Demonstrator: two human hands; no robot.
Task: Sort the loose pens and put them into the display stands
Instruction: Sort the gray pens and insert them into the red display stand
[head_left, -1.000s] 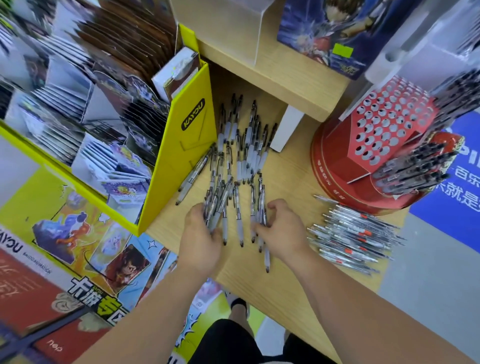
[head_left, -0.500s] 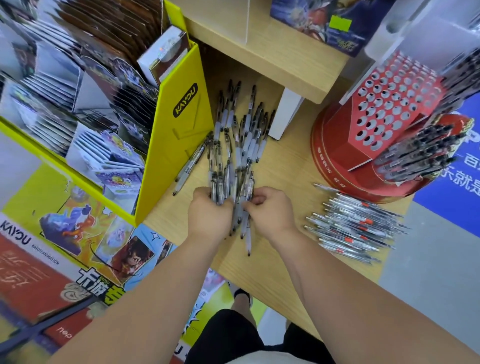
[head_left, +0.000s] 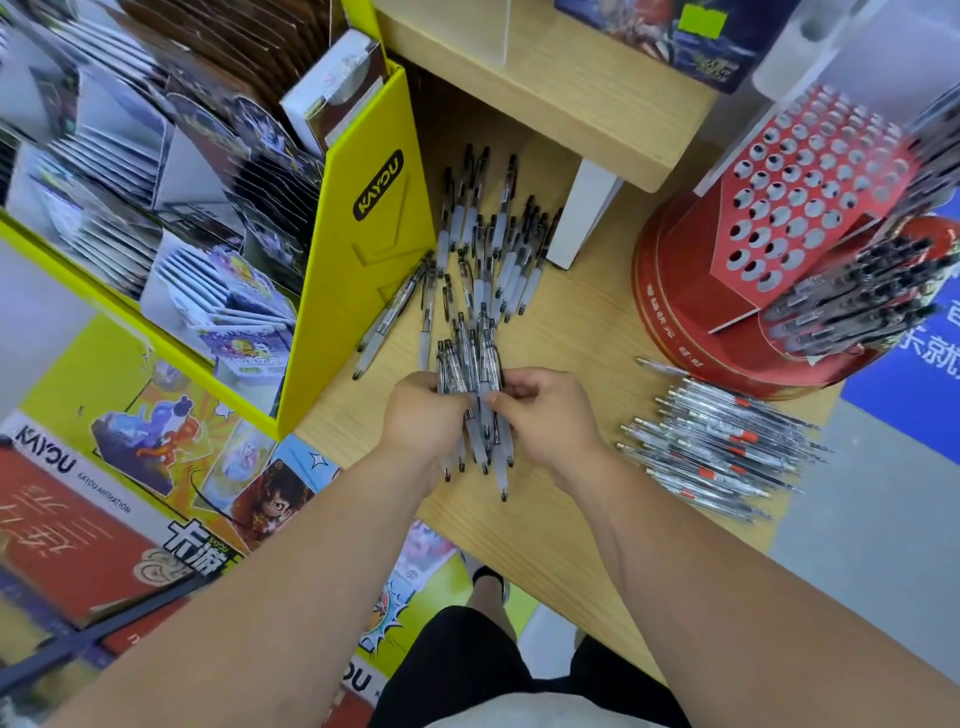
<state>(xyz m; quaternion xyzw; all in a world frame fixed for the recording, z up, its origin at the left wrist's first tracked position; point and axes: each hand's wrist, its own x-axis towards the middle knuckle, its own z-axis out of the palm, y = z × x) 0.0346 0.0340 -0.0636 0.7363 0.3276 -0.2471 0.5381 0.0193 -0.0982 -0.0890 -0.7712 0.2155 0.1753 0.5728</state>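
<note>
Step in hand: we judge this to be gathering and squaring up. Our left hand (head_left: 421, 415) curls its fingers round a bundle of pens (head_left: 470, 374), and our right hand (head_left: 545, 410) pinches the same bundle from the other side between thumb and fingertips.
Where the bundle is: left of the red stand (head_left: 691, 291) and well apart from it, over the table (head_left: 571, 332), tips pointing toward us. We cannot tell whether the tips touch the wood.
Next move: as we see it, the tips need lining up, then the bundle must travel right to the red stand and go in one pen per hole. It calls for a firm grip, since smooth barrels are likely to slide past each other.
Card rack (head_left: 363, 249): far left of the red stand. It is glossy yellow board, flat-sided and wedge-shaped, holding shiny card packs.
Loose pens (head_left: 493, 249): left of the red stand, beyond the bundle. They have slim clear barrels, frosted white grips and black clips, and lie fanned on pale wood grain.
Clear pens (head_left: 722, 452): just beside the red stand, on its near side. They are thin see-through sticks with orange marks, heaped roughly parallel.
Red stand: a round base, printed card by the look of it, with a slanted panel of round holes (head_left: 810, 176), mostly empty. Black pens (head_left: 857, 296) fill its right-hand tier.
</note>
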